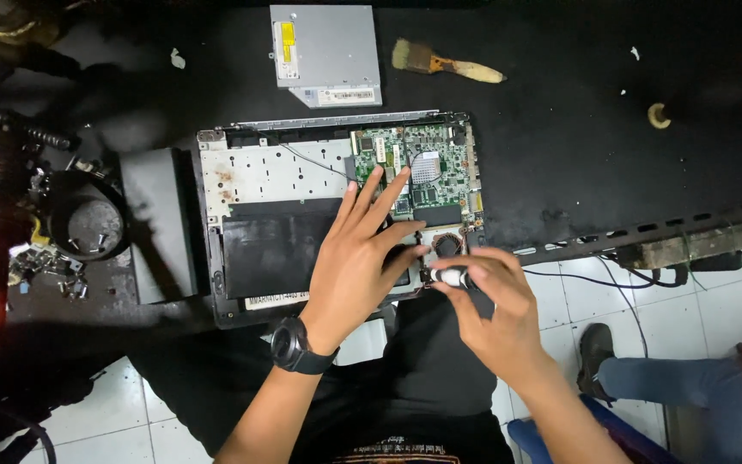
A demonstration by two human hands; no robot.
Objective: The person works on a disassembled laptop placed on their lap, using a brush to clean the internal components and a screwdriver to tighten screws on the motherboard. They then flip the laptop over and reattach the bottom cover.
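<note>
An opened laptop base (259,185) lies on the black workbench, showing a green circuit board (422,167), a flat black battery (276,245) and a small round fan (448,245). My left hand (358,258), with a black watch on the wrist, rests flat on the laptop's middle with fingers spread toward the board. My right hand (491,296) pinches a small white cylindrical object (450,277) at the laptop's near right corner, just below the fan.
A silver optical drive (328,51) and a wooden-handled brush (444,62) lie at the back. A black panel (156,223), a round black container (88,219) and loose screws sit left. Another person's jeans leg and shoe (646,369) are on the tiled floor, right.
</note>
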